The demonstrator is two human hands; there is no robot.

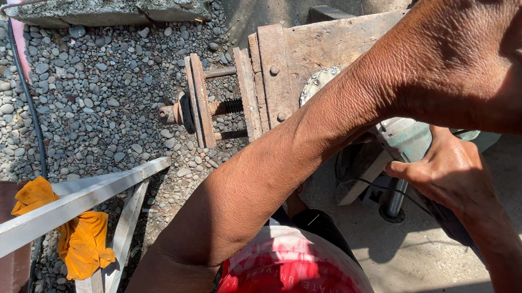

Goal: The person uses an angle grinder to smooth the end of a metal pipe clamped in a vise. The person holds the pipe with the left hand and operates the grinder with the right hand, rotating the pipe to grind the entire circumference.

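Observation:
My left hand is raised close to the camera at the upper right. Its forearm crosses the view from the lower middle, and its fingers run out of frame. Below it, my right hand grips the grey-green body of an angle grinder. The grinder's disc peeks out behind my left forearm, over a worn wooden bench. A black cord and a dark round handle hang under the grinder. A red garment fills the bottom middle.
A wooden screw clamp juts from the bench's left end over grey gravel. Broken concrete slabs lie at the top left, with a black cable running down. A white metal frame with an orange cloth sits at the lower left.

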